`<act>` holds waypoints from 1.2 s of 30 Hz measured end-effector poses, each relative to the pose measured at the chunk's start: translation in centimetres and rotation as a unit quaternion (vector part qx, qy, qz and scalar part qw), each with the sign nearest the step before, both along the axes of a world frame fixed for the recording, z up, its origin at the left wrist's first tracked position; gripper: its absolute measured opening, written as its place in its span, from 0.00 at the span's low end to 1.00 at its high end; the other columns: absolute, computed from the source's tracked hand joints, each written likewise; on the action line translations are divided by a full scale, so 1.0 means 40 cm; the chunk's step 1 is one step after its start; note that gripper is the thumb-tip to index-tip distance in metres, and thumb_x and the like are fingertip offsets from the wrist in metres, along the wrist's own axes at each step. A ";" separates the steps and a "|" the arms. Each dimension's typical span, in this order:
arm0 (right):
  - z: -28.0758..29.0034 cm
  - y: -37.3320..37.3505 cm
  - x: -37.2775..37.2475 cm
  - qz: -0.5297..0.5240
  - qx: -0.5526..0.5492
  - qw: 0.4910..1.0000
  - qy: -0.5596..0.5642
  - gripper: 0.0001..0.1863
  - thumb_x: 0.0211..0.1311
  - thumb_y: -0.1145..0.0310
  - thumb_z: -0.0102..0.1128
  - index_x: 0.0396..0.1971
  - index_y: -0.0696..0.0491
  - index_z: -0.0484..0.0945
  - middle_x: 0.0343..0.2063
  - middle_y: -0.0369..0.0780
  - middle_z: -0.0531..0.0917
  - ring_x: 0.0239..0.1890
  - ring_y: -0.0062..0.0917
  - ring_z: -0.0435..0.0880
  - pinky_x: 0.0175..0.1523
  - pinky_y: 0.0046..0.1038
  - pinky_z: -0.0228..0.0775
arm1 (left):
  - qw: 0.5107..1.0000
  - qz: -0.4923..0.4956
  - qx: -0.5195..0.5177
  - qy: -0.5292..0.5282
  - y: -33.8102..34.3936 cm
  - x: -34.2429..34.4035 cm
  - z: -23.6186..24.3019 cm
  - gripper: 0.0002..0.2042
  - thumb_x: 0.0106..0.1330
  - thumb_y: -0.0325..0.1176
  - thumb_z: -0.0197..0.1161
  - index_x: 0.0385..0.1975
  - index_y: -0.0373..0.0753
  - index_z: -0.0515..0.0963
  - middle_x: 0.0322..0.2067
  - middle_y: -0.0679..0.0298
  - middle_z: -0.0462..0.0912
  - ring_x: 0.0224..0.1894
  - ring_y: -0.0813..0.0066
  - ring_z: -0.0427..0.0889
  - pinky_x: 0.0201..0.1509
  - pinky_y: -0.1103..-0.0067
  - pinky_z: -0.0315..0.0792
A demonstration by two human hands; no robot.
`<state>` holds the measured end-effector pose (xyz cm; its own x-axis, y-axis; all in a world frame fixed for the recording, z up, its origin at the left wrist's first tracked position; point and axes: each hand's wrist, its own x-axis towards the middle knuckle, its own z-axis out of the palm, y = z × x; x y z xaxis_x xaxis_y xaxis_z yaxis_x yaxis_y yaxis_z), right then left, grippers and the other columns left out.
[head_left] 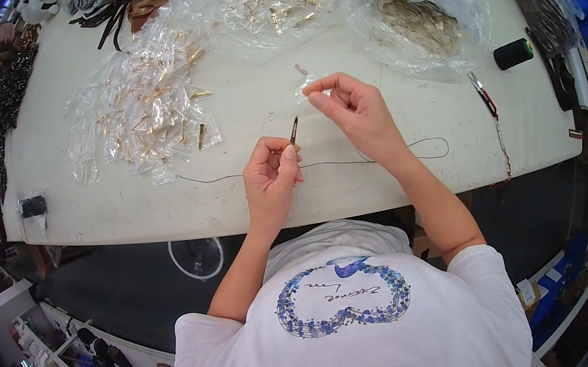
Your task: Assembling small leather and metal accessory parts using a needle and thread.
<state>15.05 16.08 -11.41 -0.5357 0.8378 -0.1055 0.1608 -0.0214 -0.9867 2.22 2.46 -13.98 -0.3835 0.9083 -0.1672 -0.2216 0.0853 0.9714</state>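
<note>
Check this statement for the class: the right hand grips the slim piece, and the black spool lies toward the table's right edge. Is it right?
Not quite: the left hand, not the right hand, grips the slim piece, as the head view shows. The black spool does lie toward the right edge of the table.

Your pale table [355,196] carries a heap of small clear packets [150,102] with gold-coloured pieces inside. Right of that heap you have a plastic bag [237,24] of similar pieces, then a bigger clear bag [385,58] whose brownish contents you can't make out well, then a black spool [513,54] and a cutter [482,94]. Dark straps [117,14] lie beyond the heap; a thin cord [219,179] lies on your side of it, and a black packet [33,206] to its left.
</note>
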 end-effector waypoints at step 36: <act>0.054 -0.058 0.070 0.021 0.320 0.938 -0.134 0.06 0.57 0.69 0.67 0.34 0.49 0.80 0.20 0.33 0.81 0.13 0.18 0.69 0.20 0.22 0.60 | 0.989 -0.054 -0.008 -0.141 0.081 0.028 0.021 0.07 0.71 0.34 0.57 0.32 0.40 0.74 0.25 0.69 0.77 0.21 0.89 0.70 0.24 0.88 0.63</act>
